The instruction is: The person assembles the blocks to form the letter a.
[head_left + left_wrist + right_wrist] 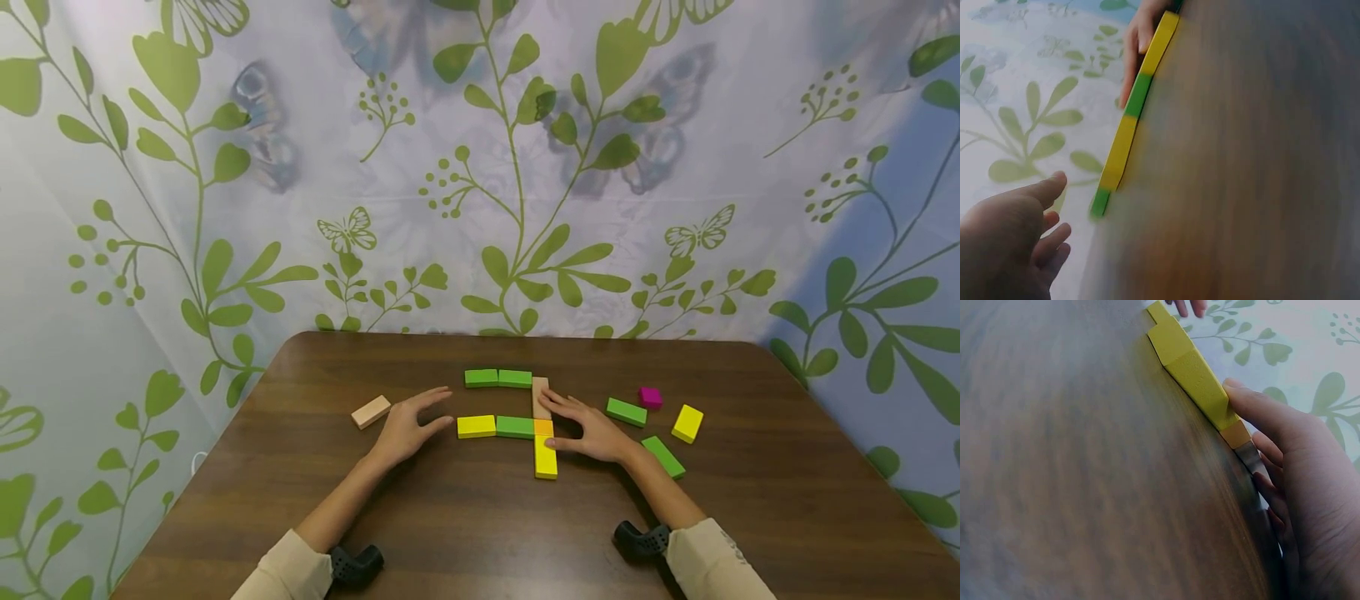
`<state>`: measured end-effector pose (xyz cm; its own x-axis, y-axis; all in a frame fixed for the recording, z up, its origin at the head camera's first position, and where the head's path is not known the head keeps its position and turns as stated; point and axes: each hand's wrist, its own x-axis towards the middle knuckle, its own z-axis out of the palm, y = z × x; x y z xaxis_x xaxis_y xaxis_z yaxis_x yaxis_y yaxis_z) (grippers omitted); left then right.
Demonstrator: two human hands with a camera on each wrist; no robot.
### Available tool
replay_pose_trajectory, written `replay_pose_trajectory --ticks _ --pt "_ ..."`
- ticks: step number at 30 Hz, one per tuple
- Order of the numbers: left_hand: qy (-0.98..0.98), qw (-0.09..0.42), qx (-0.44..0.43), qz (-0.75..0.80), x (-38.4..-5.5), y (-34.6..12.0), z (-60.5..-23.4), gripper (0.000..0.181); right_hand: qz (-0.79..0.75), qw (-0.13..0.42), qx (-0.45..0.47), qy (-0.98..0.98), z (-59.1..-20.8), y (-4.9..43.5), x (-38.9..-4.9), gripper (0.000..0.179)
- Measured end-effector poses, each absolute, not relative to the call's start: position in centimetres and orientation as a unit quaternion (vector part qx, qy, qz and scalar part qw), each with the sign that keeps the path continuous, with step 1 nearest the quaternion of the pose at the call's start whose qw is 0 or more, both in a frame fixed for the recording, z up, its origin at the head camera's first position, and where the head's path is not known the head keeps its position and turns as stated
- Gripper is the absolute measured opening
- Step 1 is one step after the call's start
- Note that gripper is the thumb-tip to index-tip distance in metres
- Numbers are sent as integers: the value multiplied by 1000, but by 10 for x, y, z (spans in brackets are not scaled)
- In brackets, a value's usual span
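The left hand [403, 431] is hovering spread, the right hand [597, 431] spread and touching the near yellow block [546, 463] — soft nudging should work best.

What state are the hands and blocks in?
Left hand: empty, thumb spread
Right hand: touching blocks, thumb spread
Central pale block: touched by right hand
Near yellow block: touched by right hand
Orange block: between those two
Middle green block: against orange block
Middle yellow block: against middle green block
Far green blocks: end to end
Left pale block: loose
Magenta block: loose
Right yellow block: loose
Right green blocks: loose
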<state>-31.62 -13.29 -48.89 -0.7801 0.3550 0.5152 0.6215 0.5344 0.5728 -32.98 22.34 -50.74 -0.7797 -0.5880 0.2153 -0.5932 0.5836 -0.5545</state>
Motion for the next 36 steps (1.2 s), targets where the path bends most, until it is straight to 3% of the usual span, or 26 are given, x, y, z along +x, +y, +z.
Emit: replay_pose_trajectory --ticks 8,17,25,36 --pt "-875 239 -213 -362 -312 -185 -487 44 308 5 337 -890 -510 223 -331 75" --pt "-919 215 -128 -305 -302 -228 -503 49 310 13 341 -888 -508 223 -331 74" --pt "-915 215 -126 -318 -297 -227 -501 44 312 9 338 -888 -509 223 -331 75" --pt "-904 198 -184 -332 -292 -187 -503 37 312 16 343 -886 -510 225 -330 75"
